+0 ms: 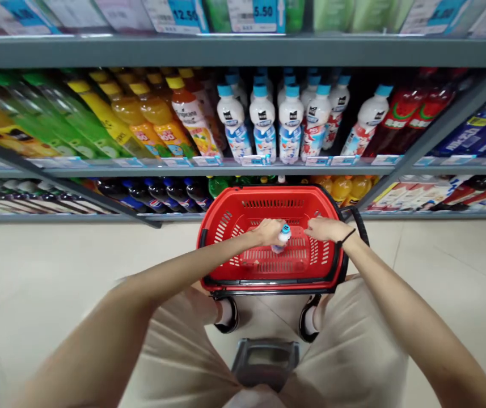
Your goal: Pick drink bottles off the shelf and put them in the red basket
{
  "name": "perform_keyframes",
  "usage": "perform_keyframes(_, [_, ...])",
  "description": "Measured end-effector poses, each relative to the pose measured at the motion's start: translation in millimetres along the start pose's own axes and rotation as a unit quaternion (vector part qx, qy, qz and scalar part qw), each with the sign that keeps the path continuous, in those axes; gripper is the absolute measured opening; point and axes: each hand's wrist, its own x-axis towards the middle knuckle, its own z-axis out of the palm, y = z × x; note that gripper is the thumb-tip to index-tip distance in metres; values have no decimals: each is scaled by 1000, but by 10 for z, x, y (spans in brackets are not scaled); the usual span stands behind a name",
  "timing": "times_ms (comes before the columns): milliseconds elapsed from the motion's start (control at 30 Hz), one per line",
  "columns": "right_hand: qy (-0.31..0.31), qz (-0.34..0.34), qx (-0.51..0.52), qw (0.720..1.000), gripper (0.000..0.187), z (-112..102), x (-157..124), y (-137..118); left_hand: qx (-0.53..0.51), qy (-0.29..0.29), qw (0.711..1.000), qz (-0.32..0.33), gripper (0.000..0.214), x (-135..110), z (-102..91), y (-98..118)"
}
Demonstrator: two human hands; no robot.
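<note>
Fingers of my left hand [268,231] are wrapped round a small white bottle [277,248], gripping it just below its blue cap [286,229], and here it is inside the red basket [268,194], above the slotted floor! Whether its base touches that floor, I cannot tell from up here. Over to my right hand [325,229]: it's in over the basket's right side, back uppermost, fingers bent and pointing toward the bottle, near it but apart. How wide they're parted, or whether they touch anything, I can't make out. A black band [345,237] circles that wrist. Straight ahead, a row of white bottles [263,116] with blue caps lines the shelf [208,171], red-drink bottles [415,113] to their right, while the basket sits just in front of my feet.
</note>
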Motion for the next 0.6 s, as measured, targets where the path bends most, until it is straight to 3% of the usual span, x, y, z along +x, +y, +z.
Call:
perform_keyframes(133, [-12, 15, 34, 999, 38, 9, -8, 71, 34, -28, 997, -70, 43, 591, 396, 55])
perform_keyframes(300, [-16, 26, 75, 997, 37, 53, 59, 199, 43, -17, 982, -181, 44, 1059, 773, 36])
perform_keyframes(433, [-9, 18, 91, 996, 37, 63, 73, 267, 31, -2, 973, -229, 45, 1284, 894, 25])
perform_keyframes(600, [-2, 5, 96, 995, 39, 59, 66, 270, 24, 5, 969, -247, 45, 1351, 865, 56])
